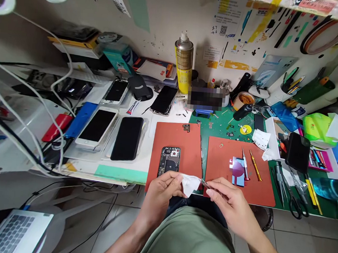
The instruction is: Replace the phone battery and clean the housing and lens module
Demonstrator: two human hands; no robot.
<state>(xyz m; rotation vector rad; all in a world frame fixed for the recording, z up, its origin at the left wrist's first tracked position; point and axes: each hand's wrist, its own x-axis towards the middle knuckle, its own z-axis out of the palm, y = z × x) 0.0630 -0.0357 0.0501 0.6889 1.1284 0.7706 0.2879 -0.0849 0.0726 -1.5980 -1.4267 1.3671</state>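
My left hand [163,194] pinches a crumpled white tissue [190,185] at the table's front edge. From the right, my right hand [228,199] holds thin metal tweezers [204,182], whose tips meet the tissue. Just beyond my left hand, an opened phone [169,160] with its inner parts showing lies on the left red mat [162,134]. A small dark part [186,128] rests near that mat's top edge. On the right red mat [218,169] are a silver screwdriver [245,163], a gold screwdriver [255,165] and a shiny film-like piece [237,170].
Several phones, including a black one [127,139], lie at the left. A yellow spray can [183,63] stands at the back. Scissors [296,204] and a tray [272,138] of supplies are at the right. White cables [41,112] hang at the left.
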